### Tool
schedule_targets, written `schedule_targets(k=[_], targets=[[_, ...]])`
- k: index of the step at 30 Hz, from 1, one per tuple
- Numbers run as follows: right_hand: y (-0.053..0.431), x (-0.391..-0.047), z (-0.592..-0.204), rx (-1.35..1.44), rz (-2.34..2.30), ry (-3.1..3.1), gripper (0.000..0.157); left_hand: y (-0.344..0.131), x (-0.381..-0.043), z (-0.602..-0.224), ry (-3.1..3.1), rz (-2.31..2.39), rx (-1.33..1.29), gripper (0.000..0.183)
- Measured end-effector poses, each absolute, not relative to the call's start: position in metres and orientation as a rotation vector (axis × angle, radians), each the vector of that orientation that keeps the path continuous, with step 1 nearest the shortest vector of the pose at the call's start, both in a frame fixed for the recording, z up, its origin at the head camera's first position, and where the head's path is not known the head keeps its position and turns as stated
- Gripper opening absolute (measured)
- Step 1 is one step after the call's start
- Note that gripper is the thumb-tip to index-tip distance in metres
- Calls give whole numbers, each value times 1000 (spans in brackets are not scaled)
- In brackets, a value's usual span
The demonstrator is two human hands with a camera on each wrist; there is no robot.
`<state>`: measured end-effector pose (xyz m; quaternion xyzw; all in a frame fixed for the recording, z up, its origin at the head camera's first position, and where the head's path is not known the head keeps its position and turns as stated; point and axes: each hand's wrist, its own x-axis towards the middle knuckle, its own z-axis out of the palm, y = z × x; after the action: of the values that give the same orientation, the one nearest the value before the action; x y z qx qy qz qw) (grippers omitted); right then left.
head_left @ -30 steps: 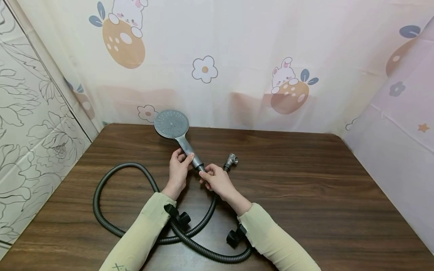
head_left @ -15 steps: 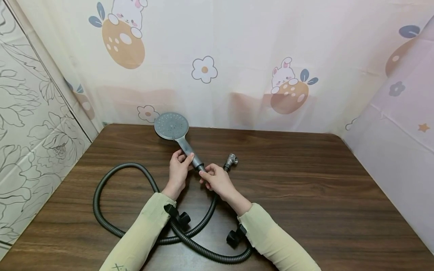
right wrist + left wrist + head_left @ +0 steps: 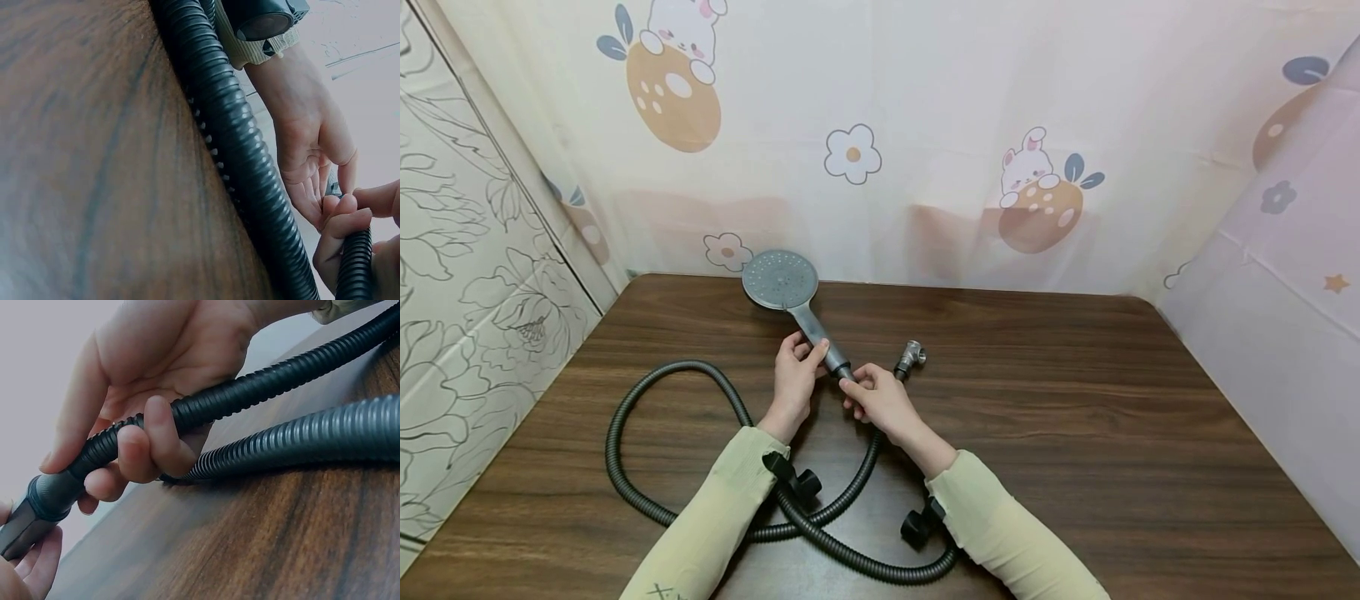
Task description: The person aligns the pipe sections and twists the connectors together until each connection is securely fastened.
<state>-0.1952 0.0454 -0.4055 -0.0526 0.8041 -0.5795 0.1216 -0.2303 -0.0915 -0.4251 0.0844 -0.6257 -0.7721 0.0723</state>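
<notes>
A grey shower head point(image 3: 780, 279) with a round nozzle face is tilted up toward the back of the table. My left hand point(image 3: 793, 379) grips its handle point(image 3: 822, 333) between thumb and fingers. Just below, my right hand point(image 3: 883, 402) pinches the collar where the dark ribbed hose point(image 3: 237, 397) meets the handle. In the left wrist view the right fingers curl round the hose, the thumb lying along the collar point(image 3: 57, 489). The right wrist view shows both hands close together, with the left hand point(image 3: 306, 140) behind the right fingers point(image 3: 340, 228); the joint itself is mostly hidden there.
The hose point(image 3: 617, 433) loops over the brown wooden table point(image 3: 1075, 433) and crosses itself under my forearms. Its far end carries a metal angled fitting point(image 3: 912, 357), right of my hands. A printed curtain point(image 3: 925, 100) hangs along the table's back edge.
The shower head's face has dipped slightly downward. My right fingers have shifted a little at the collar, while both arms and the loops of hose stay where they were.
</notes>
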Motion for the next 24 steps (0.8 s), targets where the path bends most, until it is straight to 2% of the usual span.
schedule_targets(k=[24], targets=[[46,-193,-402,-166,-1661,2397,24,-91,-231,-424,-1919,-2317,321,50]])
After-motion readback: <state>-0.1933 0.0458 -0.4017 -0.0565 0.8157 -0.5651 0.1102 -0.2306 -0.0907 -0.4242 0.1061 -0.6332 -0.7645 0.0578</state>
